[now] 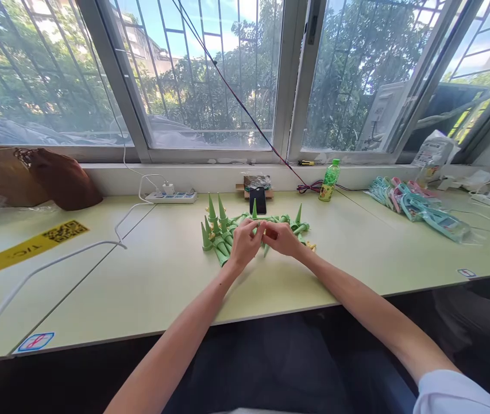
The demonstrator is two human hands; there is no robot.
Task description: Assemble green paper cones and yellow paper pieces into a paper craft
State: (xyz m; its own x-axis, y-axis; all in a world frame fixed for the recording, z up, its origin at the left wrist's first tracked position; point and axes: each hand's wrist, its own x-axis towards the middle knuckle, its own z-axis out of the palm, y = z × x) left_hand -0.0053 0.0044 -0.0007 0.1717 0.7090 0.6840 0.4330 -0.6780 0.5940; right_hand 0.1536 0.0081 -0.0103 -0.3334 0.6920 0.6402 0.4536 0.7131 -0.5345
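Note:
My left hand [246,241] and my right hand [283,240] meet over the pile, thumbs and fingertips pinched together. What they pinch is small and mostly hidden by the fingers. Just beneath them a green pointed tip [266,250] shows; whether it belongs to the held piece I cannot tell. Around the hands lies a heap of light green cone-shaped pieces [221,244]. Several cones [211,208] stand upright at the left of the heap, and another cone [298,214] points up at its right. Small yellowish bits [311,246] show beside the right wrist.
Behind the heap lie a black phone [258,201] and a small open cardboard box [249,187]. A green-capped bottle [330,179] stands to the right, with pastel plastic items [417,204] beyond it. Leftward are a power strip [171,197], a white cable [76,259] and a brown bag [66,178].

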